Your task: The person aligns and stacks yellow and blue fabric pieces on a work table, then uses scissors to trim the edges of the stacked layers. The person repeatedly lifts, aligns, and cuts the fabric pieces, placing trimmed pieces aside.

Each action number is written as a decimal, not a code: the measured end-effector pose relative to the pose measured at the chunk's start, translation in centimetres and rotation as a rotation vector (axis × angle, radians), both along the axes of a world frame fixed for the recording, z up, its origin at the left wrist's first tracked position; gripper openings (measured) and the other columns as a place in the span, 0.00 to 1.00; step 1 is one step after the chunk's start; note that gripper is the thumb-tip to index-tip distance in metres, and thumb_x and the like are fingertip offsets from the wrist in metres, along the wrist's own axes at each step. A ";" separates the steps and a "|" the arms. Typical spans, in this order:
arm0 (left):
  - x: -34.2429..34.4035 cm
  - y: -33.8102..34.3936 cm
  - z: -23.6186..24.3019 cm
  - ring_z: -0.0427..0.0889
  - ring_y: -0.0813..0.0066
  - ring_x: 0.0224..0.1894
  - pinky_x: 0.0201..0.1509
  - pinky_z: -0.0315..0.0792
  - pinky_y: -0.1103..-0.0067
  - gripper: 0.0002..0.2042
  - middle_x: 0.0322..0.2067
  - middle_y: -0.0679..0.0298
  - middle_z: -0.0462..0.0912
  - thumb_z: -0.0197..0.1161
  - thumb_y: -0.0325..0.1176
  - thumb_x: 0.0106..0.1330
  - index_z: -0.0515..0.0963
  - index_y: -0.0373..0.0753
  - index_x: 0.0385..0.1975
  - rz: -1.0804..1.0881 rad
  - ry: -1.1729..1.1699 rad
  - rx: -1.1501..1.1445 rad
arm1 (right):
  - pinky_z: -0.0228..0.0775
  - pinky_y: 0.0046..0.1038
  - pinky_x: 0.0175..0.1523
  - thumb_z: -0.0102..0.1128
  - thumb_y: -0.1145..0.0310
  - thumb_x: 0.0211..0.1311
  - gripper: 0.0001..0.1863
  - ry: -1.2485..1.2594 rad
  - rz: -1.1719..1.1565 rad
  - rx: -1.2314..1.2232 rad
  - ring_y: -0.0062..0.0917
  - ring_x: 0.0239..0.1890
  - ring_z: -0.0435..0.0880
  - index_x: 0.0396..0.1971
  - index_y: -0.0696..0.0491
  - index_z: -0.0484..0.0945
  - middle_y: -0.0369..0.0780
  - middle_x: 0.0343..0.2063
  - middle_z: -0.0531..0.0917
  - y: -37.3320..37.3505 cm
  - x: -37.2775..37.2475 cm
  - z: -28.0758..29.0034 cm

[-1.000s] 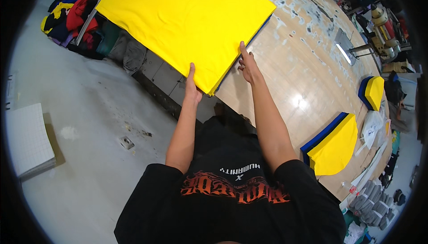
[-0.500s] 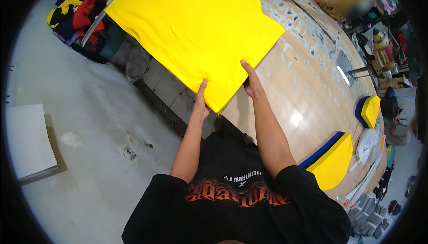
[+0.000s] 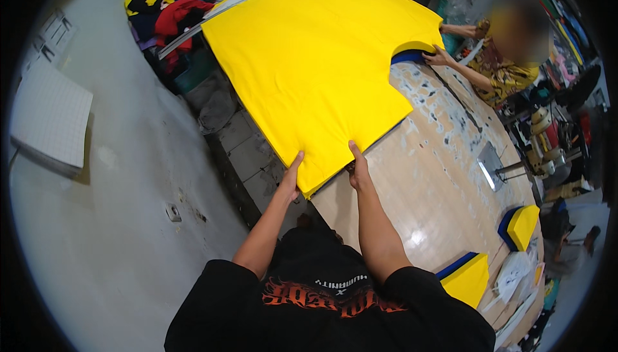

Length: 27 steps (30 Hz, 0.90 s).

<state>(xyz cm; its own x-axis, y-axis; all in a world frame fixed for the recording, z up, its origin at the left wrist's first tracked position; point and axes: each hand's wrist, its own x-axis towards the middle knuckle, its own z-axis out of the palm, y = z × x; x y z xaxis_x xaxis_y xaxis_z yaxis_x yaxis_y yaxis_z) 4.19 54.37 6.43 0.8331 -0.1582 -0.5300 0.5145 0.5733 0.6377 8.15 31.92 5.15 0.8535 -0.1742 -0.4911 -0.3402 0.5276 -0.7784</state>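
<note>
A broad stack of cut fabric panels (image 3: 309,75), bright yellow on top with dark blue showing under its curved cut-out, lies over the wooden table. My left hand (image 3: 291,177) grips the near left corner, thumb on top and fingers hidden beneath. On the near right edge, my right hand (image 3: 359,168) pinches the same stack, its thumb also pressing the yellow surface. Small creases run from both thumbs. Across the table, a co-worker's hand (image 3: 439,57) holds the stack beside the curved cut-out, and the other hand (image 3: 445,29) is at its far right edge.
Yellow and blue cut pieces (image 3: 465,281) rest on the table (image 3: 425,204) at right, with a smaller stack (image 3: 520,228) beyond. A metal plate on an arm (image 3: 491,166) stands at the right edge. Piled clothes (image 3: 174,20) sit far left, beside the wall (image 3: 141,178).
The stack and my hands appear lower in the picture as the view has tilted up. More of the co-worker and both their hands now show. My grip looks the same.
</note>
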 end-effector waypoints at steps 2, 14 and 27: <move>-0.7 0.0 -0.3 0.80 0.61 0.70 0.74 0.76 0.65 0.37 0.71 0.55 0.77 0.67 0.56 0.78 0.68 0.37 0.76 -0.002 0.007 0.016 | 0.66 0.23 0.40 0.71 0.44 0.73 0.24 0.000 0.000 0.012 0.15 0.33 0.78 0.53 0.49 0.85 0.29 0.36 0.88 -0.2 -0.9 -0.3; -7.1 -2.7 0.0 0.80 0.63 0.69 0.72 0.76 0.69 0.43 0.69 0.54 0.79 0.70 0.62 0.74 0.68 0.34 0.76 -0.083 0.024 0.050 | 0.69 0.36 0.66 0.67 0.39 0.73 0.40 -0.017 0.096 -0.011 0.30 0.63 0.81 0.72 0.54 0.74 0.40 0.64 0.84 -4.0 -8.7 0.3; -13.1 -5.7 2.0 0.53 0.65 0.85 0.87 0.46 0.70 0.49 0.83 0.57 0.58 0.62 0.67 0.76 0.56 0.35 0.84 -0.417 0.022 0.124 | 0.54 0.39 0.83 0.67 0.42 0.74 0.44 -0.011 0.020 0.023 0.36 0.80 0.67 0.78 0.56 0.67 0.43 0.77 0.72 -8.9 -16.9 1.2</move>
<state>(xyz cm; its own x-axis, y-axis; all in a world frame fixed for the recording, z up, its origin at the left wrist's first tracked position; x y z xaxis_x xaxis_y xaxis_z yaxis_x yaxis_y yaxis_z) -8.92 48.63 8.44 0.6997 -0.4126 -0.5833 0.7002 0.2336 0.6747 -8.75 23.01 6.39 0.8621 -0.1461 -0.4852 -0.3420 0.5390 -0.7698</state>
